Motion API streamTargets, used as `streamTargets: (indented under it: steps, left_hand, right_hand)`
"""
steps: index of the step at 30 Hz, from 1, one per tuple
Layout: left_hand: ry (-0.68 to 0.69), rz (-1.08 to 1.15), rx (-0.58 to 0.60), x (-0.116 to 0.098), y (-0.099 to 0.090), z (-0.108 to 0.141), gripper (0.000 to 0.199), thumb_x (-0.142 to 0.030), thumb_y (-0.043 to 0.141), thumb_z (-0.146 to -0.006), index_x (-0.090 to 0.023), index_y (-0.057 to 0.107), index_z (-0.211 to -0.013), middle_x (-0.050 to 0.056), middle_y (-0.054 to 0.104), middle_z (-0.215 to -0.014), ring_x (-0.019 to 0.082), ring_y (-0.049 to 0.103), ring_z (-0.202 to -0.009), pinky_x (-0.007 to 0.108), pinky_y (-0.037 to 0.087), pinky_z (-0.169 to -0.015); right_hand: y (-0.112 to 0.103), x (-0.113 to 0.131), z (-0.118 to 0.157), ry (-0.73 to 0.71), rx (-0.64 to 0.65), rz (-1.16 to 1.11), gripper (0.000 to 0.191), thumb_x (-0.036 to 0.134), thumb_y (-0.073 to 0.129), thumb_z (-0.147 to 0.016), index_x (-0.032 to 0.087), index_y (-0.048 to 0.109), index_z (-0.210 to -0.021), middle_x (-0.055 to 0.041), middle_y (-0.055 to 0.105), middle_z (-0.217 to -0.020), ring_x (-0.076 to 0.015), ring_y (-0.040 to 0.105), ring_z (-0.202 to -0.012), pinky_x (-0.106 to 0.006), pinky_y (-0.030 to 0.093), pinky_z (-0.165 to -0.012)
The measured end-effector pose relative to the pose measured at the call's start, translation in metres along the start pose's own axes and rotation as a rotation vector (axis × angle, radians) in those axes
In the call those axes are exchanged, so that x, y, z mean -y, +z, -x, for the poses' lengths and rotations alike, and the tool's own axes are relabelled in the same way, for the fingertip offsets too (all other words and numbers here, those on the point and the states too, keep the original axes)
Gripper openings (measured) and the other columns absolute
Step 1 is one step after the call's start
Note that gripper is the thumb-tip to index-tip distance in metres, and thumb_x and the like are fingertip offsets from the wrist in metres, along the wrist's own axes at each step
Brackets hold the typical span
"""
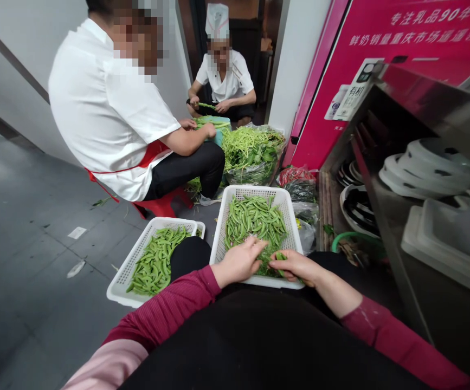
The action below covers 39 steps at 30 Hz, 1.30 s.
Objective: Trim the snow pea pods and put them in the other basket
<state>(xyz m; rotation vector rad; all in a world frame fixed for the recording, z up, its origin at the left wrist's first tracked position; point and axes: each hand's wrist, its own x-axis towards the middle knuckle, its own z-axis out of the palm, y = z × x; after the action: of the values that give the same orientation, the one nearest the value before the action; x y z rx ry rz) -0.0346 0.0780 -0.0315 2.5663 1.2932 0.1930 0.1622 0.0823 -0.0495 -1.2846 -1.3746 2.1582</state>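
Observation:
A white perforated basket (295, 216) stands in front of me with many green pea pods (255, 216) in it. Over its near part is my left hand (243, 261), fingers bent and close together; what they hold, if anything, is hidden. My right hand (295, 267) is at the near right corner, its fingers closed on a green pod (281, 257). Thin green scraps lie in the basket between the two hands. To the left, a second white basket (116, 284) holds more pods (153, 262).
A person in white (108, 108) sits on a red stool (165, 206) at the left; another person (224, 81) crouches behind. Leafy greens (253, 146) fill a bag beyond the basket. A metal shelf (389, 216) with white containers (433, 168) borders the right side.

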Motion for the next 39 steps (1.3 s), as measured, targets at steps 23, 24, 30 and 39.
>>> streamTargets:
  steps: [23, 24, 30, 39]
  left_hand:
    - [-0.211, 0.174, 0.188, 0.031, 0.048, 0.004, 0.029, -0.021, 0.058, -0.066, -0.017, 0.063, -0.094, 0.008, 0.055, -0.096, 0.020, 0.051, -0.093, 0.029, 0.040, -0.084]
    - [-0.187, 0.175, 0.168, 0.031, 0.048, 0.004, 0.035, -0.023, 0.059, -0.066, -0.018, 0.061, -0.100, 0.008, 0.054, -0.101, 0.021, 0.050, -0.097, 0.029, 0.039, -0.086]
    - [-0.216, 0.324, 0.229, 0.029, 0.045, 0.003, 0.021, -0.024, 0.049, -0.073, -0.019, 0.065, -0.085, 0.004, 0.062, -0.082, 0.016, 0.057, -0.077, 0.026, 0.043, -0.074]
    - [-0.554, 0.982, 0.174, 0.026, 0.032, -0.013, 0.024, -0.032, 0.035, -0.082, -0.014, 0.049, -0.081, -0.004, 0.048, -0.057, 0.007, 0.044, -0.038, 0.019, 0.037, -0.039]
  right_hand:
    - [-0.036, 0.005, -0.114, -0.147, -0.668, 1.023, 0.019, 0.028, 0.053, -0.075, 0.017, 0.062, -0.087, -0.0099, 0.064, -0.091, -0.0206, 0.059, -0.082, -0.029, 0.043, -0.069]
    - [-0.034, 0.002, -0.121, -0.124, -0.609, 1.083, 0.014, 0.023, 0.058, -0.071, 0.017, 0.064, -0.083, -0.0105, 0.064, -0.089, -0.0215, 0.059, -0.083, -0.029, 0.043, -0.071]
    - [-0.016, -0.014, -0.131, -0.098, -0.448, 1.256, 0.013, 0.013, 0.052, -0.075, 0.017, 0.063, -0.082, -0.0109, 0.061, -0.091, -0.0195, 0.060, -0.082, -0.028, 0.041, -0.072]
    - [-0.016, -0.001, -0.068, -0.341, -0.472, 1.102, 0.014, 0.027, 0.063, -0.070, 0.020, 0.059, -0.081, -0.0016, 0.061, -0.086, -0.0160, 0.056, -0.082, -0.024, 0.040, -0.073]
